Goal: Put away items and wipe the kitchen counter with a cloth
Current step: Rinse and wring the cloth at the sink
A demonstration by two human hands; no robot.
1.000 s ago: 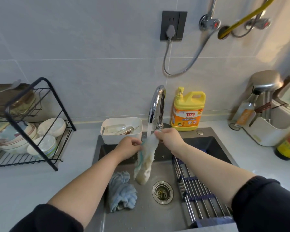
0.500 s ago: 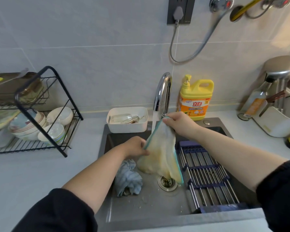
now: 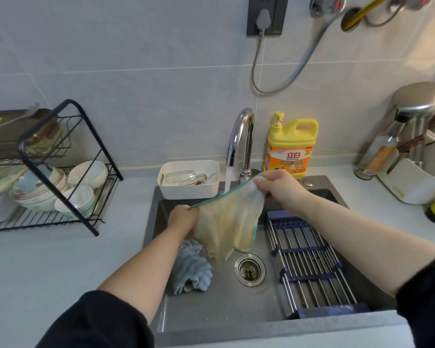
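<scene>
A yellow cloth with a teal edge (image 3: 227, 222) hangs spread over the grey sink (image 3: 211, 312), under water running from the chrome tap (image 3: 240, 139). My left hand (image 3: 182, 219) grips its left corner low in the sink. My right hand (image 3: 278, 187) pinches its right corner higher up, just in front of the tap. A crumpled blue cloth (image 3: 191, 270) lies on the sink floor below my left hand.
A drain (image 3: 249, 269) and a metal roll-up rack (image 3: 309, 262) sit in the sink's right half. A white tub (image 3: 189, 188) and yellow detergent bottle (image 3: 290, 146) stand behind. A black dish rack with bowls (image 3: 68, 177) is left; utensil holder (image 3: 412, 182) right.
The cloth went from a bunched strip under the tap to stretched wide between both hands. My hands moved apart, and the view shifted closer and down.
</scene>
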